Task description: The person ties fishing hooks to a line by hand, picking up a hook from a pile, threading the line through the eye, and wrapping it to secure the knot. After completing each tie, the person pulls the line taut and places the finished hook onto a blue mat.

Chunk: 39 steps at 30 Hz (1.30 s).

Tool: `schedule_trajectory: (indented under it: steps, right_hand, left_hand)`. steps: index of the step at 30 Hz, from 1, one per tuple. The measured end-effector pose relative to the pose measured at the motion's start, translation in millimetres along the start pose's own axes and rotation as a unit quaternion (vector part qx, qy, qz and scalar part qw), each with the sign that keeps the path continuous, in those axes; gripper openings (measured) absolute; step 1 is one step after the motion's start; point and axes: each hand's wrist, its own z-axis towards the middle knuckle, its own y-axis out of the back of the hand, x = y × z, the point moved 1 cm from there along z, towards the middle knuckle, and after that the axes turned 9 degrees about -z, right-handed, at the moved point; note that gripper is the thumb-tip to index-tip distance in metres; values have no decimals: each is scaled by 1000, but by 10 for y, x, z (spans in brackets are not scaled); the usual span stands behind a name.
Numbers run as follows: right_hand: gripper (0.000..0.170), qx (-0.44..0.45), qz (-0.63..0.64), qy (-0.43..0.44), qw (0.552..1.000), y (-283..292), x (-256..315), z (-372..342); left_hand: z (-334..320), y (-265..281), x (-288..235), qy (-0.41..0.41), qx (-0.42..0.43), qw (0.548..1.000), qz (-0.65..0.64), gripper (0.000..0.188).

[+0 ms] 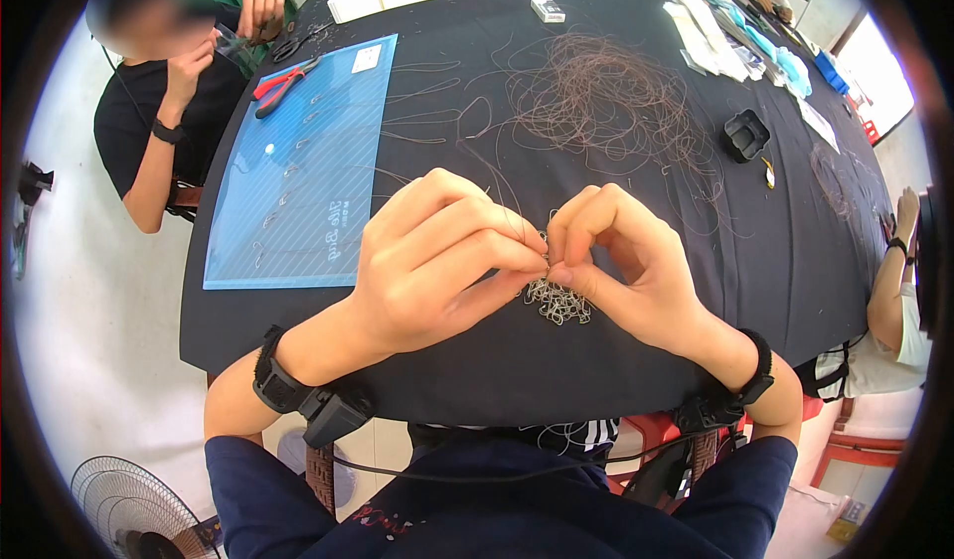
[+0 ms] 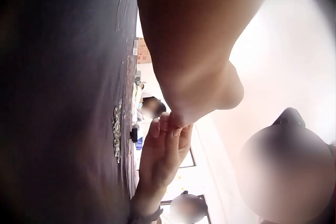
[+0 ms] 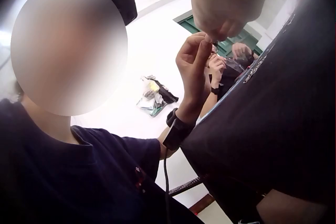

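Between the two hands, above the black tablecloth point(image 1: 447, 385), a thin line point(image 1: 512, 206) appears to be pinched by the fingertips of the left hand point(image 1: 427, 261) and right hand point(image 1: 636, 261), its length trailed forward and leftward; anything smaller there is hidden. Just below, metal hooks point(image 1: 558, 306) are heaped, about equally near both. A blue file bag point(image 1: 338, 122) is laid leftward; a fan point(image 1: 134, 509) is placed off the table.
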Motion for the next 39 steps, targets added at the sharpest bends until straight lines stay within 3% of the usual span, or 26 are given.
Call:
schedule_trajectory:
  steps: [7,10,16,20,21,23,27,29,31,34,35,37,39]
  right_hand:
    - [19,-39,14,-1,999,-22,57,4]
    - [19,-60,-28,12,998,29,22,24]
    - [16,-142,-128,15,981,351,-114,128]
    - [13,-180,-238,-7,954,756,-297,162]
    - [13,-197,-263,-5,944,898,-353,175]
    - [12,-241,-176,-17,954,1070,-416,205]
    - [20,-221,-160,-46,961,1009,-414,216]
    - [32,-93,-107,-148,979,854,-212,191]
    - [43,-31,62,-127,989,557,-58,189]
    - [56,90,214,-177,956,239,69,120]
    - [53,99,239,-171,951,134,48,83]
    - [45,198,230,-160,939,98,14,82]
    - [30,191,220,-191,937,103,62,74]
  left_hand:
    - [6,-15,5,147,20,978,-148,16]
    - [-41,-20,71,267,-35,943,-194,9]
    - [-34,68,286,390,-135,861,-298,12]
    - [-108,226,573,452,-214,833,-238,21]
    - [-122,309,677,451,-255,825,-225,21]
    - [-144,445,863,451,-305,822,-168,19]
    - [-104,401,754,400,-237,864,-193,16]
    - [-56,279,566,372,-180,883,-224,15]
    - [-15,206,371,357,-105,902,-221,9]
    - [0,112,172,244,-27,959,-144,9]
    - [9,92,122,212,-8,969,-127,9]
    - [23,74,76,202,-13,972,-122,11]
    - [24,100,83,188,-18,976,-106,11]
